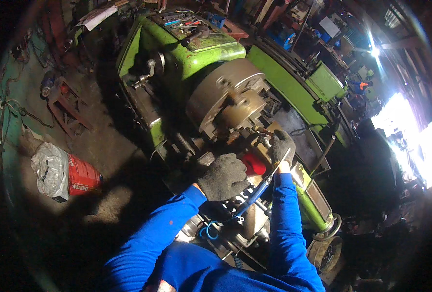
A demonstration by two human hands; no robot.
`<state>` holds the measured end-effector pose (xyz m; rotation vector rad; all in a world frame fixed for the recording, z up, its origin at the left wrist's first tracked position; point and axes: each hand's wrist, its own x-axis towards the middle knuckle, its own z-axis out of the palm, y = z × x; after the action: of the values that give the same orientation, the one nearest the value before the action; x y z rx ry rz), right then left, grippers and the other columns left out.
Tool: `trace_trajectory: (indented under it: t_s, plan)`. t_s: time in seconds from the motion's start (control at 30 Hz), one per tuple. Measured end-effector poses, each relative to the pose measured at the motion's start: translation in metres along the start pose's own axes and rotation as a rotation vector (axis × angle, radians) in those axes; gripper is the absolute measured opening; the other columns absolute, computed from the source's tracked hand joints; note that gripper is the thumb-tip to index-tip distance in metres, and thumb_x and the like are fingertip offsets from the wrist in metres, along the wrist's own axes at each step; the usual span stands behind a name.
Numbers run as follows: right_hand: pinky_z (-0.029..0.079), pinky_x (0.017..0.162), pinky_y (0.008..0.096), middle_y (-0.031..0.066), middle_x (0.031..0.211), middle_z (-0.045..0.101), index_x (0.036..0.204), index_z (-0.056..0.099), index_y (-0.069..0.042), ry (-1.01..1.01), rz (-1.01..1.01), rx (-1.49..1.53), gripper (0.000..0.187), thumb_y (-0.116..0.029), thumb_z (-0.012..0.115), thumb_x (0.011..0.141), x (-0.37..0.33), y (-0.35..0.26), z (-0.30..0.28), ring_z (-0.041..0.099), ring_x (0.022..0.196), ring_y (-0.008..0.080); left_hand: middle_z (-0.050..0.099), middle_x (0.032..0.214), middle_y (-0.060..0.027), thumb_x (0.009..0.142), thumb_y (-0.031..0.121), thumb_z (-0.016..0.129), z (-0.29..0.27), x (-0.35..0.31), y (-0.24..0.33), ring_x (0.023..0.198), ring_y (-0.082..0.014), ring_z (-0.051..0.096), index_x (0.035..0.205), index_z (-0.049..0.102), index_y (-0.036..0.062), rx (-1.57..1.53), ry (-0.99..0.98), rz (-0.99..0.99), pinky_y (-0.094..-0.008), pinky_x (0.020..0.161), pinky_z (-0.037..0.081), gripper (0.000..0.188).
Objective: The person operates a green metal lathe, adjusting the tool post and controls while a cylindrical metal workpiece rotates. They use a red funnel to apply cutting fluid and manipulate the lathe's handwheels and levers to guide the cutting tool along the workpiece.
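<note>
Both my hands wear dark grey gloves at a green metal lathe (196, 61). My left hand (223, 177) is closed over the carriage, fingers curled; whatever lies inside it is hidden. My right hand (282, 146) is bent around the tool post area (262, 146), close to the chuck, and its fingertips are mostly hidden. A blue air blow gun (255, 197) with a thin silver nozzle lies slantwise between my forearms, the nozzle crossing my right wrist. Something red (253, 164) sits between my hands. Ahead, the large round chuck (225, 87) grips a brass-coloured round workpiece (243, 109), partly blurred.
Hand tools (179, 22) lie on top of the headstock. To the left on the floor are a red and white sack (82, 175) and a rusty red stand (70, 107). A wheel (325, 253) is at the lower right. Bright light enters at the far right.
</note>
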<state>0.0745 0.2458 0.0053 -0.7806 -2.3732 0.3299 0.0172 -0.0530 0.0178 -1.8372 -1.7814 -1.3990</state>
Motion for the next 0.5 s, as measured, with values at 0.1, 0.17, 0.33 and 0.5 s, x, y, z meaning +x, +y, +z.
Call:
trace_trajectory:
  t_s: [0.1, 0.17, 0.33, 0.5]
  plan:
    - [0.060, 0.075, 0.0385, 0.0185, 0.097, 0.079, 0.115, 0.080, -0.006, -0.014, 0.066, 0.028, 0.031, -0.021, 0.062, 0.095, 0.002, -0.014, -0.004, 0.078, 0.081, 0.0265, 0.067, 0.092, -0.0113, 0.081, 0.029, 0.078, -0.004, 0.001, 0.002, 0.093, -0.0336, 0.064, 0.079, 0.070, 0.0095, 0.019, -0.038, -0.039, -0.0493, 0.086, 0.051, 0.022]
    - [0.061, 0.076, 0.0394, 0.0190, 0.097, 0.079, 0.114, 0.080, -0.006, -0.035, 0.075, 0.002, 0.031, -0.021, 0.062, 0.093, 0.003, -0.021, -0.007, 0.079, 0.082, 0.0278, 0.068, 0.092, -0.0117, 0.081, 0.030, 0.078, 0.003, -0.004, -0.005, 0.093, -0.0340, 0.065, 0.081, 0.071, 0.0094, 0.013, -0.035, -0.022, -0.0495, 0.088, 0.051, 0.021]
    - [0.061, 0.081, 0.0427, 0.0198, 0.101, 0.079, 0.114, 0.081, -0.007, -0.090, 0.166, 0.048, 0.034, -0.024, 0.061, 0.092, 0.005, -0.035, -0.013, 0.079, 0.088, 0.0327, 0.066, 0.087, -0.0125, 0.077, 0.032, 0.077, -0.002, 0.002, -0.003, 0.091, -0.0356, 0.065, 0.086, 0.072, 0.0103, -0.061, -0.036, 0.097, -0.0542, 0.093, 0.049, 0.024]
    - [0.060, 0.087, 0.0456, 0.0184, 0.103, 0.079, 0.114, 0.081, -0.009, -0.092, 0.146, 0.011, 0.035, -0.027, 0.061, 0.092, 0.009, -0.044, -0.017, 0.078, 0.095, 0.0371, 0.067, 0.085, -0.0124, 0.072, 0.033, 0.077, -0.002, -0.003, -0.005, 0.089, -0.0346, 0.067, 0.088, 0.072, 0.0114, 0.020, -0.159, 0.139, -0.0552, 0.097, 0.049, 0.027]
